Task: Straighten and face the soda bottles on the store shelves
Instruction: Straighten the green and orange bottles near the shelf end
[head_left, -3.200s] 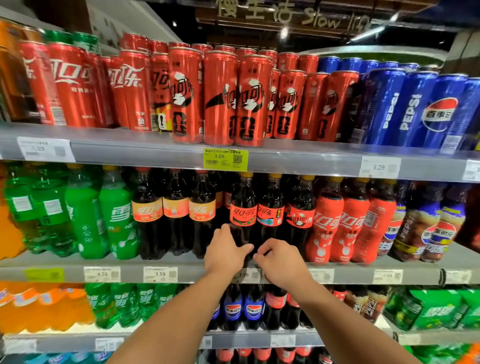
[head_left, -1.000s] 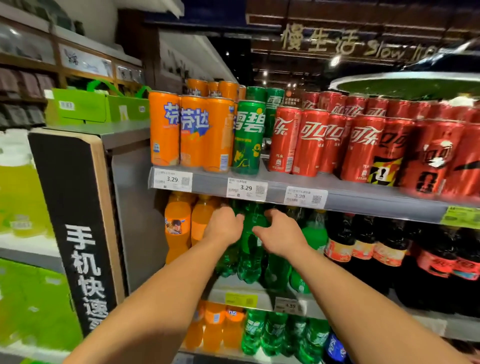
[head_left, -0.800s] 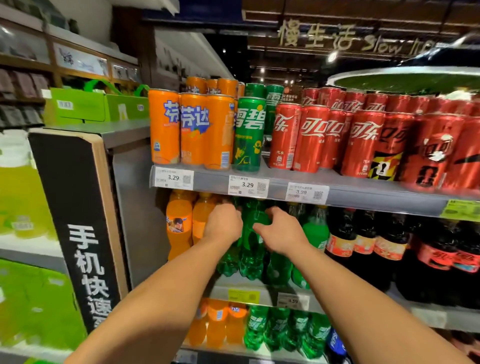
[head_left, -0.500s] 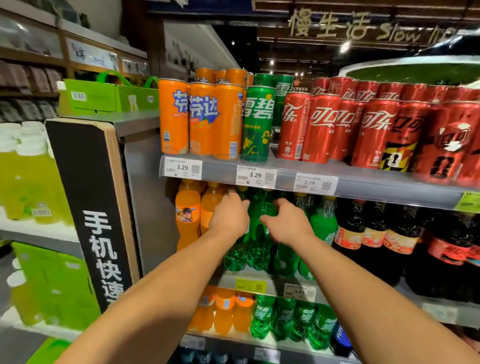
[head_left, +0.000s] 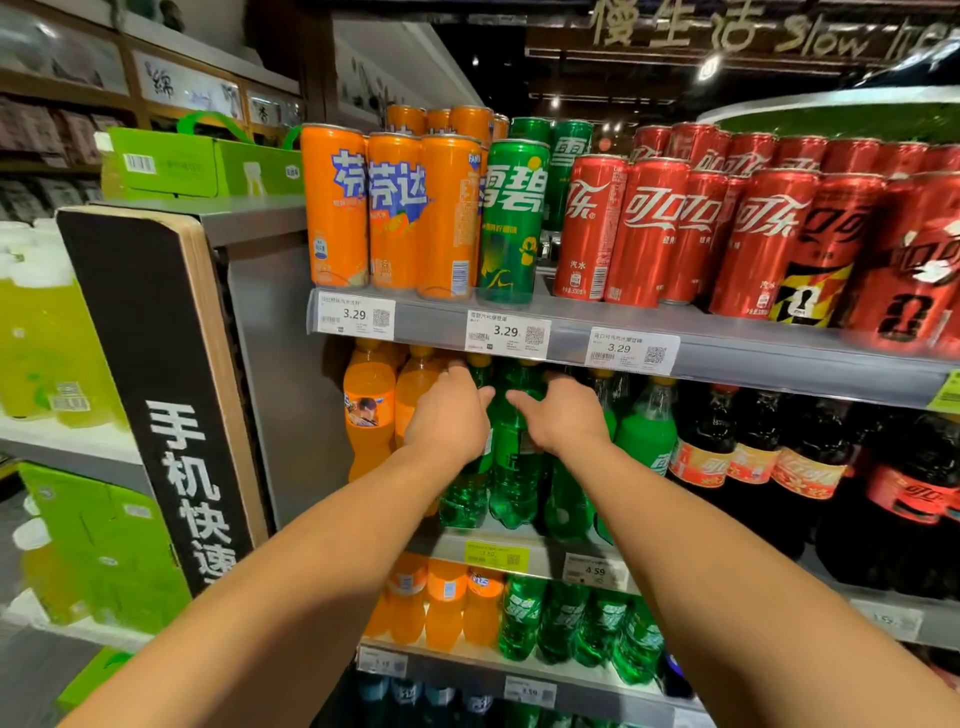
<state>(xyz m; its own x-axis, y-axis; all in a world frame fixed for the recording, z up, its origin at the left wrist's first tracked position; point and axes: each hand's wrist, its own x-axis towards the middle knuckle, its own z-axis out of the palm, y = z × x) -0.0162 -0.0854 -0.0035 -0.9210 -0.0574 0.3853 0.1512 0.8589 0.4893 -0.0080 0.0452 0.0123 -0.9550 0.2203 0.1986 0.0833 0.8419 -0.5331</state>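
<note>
Green soda bottles (head_left: 514, 467) stand on the second shelf (head_left: 545, 551), between orange soda bottles (head_left: 369, 415) on the left and dark cola bottles (head_left: 748, 457) on the right. My left hand (head_left: 451, 418) and my right hand (head_left: 563, 423) reach in under the upper shelf edge and grip the shoulders of the front green bottles. Their thumbs sit on either side of one upright green bottle. My fingertips are hidden behind the bottles. The labels of these green bottles are mostly covered by my hands.
The top shelf (head_left: 753, 353) carries orange, green and red cans (head_left: 649, 234) close above my hands. A black sign panel (head_left: 166, 395) and a metal side wall bound the shelf on the left. Smaller orange and green bottles (head_left: 524, 618) fill the shelf below.
Three seconds ago my hands were at the cola bottles; they have since moved left to the green bottles. Over the last second they stay on the green bottles and push slightly deeper under the shelf.
</note>
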